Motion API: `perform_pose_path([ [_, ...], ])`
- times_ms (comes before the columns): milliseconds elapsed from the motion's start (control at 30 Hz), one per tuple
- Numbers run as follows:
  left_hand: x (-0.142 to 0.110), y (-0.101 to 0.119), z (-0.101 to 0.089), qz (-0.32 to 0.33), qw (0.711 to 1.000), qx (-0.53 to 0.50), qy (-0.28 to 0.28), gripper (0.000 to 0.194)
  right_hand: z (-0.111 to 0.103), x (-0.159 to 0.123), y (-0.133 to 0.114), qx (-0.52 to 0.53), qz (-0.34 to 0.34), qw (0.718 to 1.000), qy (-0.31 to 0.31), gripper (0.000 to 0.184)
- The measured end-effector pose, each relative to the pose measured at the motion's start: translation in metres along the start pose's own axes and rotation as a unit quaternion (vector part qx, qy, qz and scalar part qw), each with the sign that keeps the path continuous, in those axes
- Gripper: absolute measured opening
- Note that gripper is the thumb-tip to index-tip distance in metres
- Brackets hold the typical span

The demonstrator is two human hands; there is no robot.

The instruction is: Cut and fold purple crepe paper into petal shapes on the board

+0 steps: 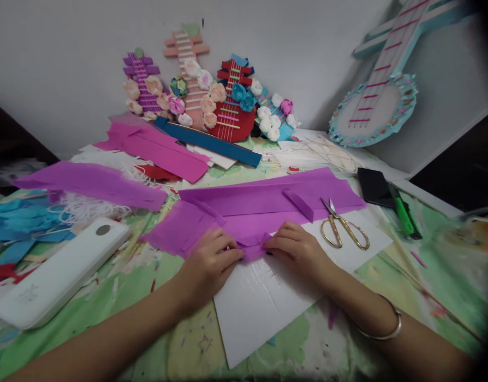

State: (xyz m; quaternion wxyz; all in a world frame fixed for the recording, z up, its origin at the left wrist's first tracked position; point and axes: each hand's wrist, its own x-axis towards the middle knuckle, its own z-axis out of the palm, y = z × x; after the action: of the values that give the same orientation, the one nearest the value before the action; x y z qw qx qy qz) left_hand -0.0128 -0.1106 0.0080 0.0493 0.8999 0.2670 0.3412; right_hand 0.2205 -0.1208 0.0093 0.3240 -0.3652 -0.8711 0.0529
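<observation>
Both of my hands pinch a small piece of purple paper (252,251) over a white board (268,297). My left hand (212,257) grips its left end between thumb and fingers. At the right end, my right hand (294,249) does the same, with a bracelet on that wrist. Just beyond lies a large purple sheet (252,199) with a narrow folded purple strip (298,205) on top. Gold-handled scissors (343,225) rest on the board to the right of my right hand, blades slightly apart.
A white oblong device (61,273) lies at left near blue paper scraps (25,217). At right are a black phone (375,187) and a green cutter (404,215). Decorated paper instruments (232,119) lean on the back wall, beyond a magenta sheet (160,151) and blue strip (212,142).
</observation>
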Motion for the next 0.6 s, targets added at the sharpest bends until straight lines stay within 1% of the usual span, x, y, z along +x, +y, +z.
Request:
perform_pose_path([
  [133,-0.0009,-0.0004,-0.0025,-0.031,0.998,-0.037,-0.036,0.016,-0.0015,-0.0001,-0.0014,0.035,0.032,0.999,-0.015,0.016],
  [300,-0.0001,-0.0003,-0.0032,-0.109,0.987,-0.103,-0.064,0.011,-0.0029,0.0011,-0.0033,0.102,0.139,0.983,-0.066,0.007],
  [433,0.0022,0.0035,-0.0018,-0.159,0.978,-0.121,-0.061,0.011,-0.0038,0.0037,-0.0050,0.106,0.204,0.970,-0.074,0.006],
  [500,0.0032,0.0059,-0.0009,-0.172,0.976,-0.125,-0.055,0.012,-0.0041,0.0044,-0.0056,0.106,0.220,0.967,-0.076,0.008],
  [600,0.0040,0.0085,0.0006,-0.184,0.974,-0.120,-0.054,0.012,-0.0042,0.0047,-0.0061,0.117,0.225,0.964,-0.082,0.011],
])
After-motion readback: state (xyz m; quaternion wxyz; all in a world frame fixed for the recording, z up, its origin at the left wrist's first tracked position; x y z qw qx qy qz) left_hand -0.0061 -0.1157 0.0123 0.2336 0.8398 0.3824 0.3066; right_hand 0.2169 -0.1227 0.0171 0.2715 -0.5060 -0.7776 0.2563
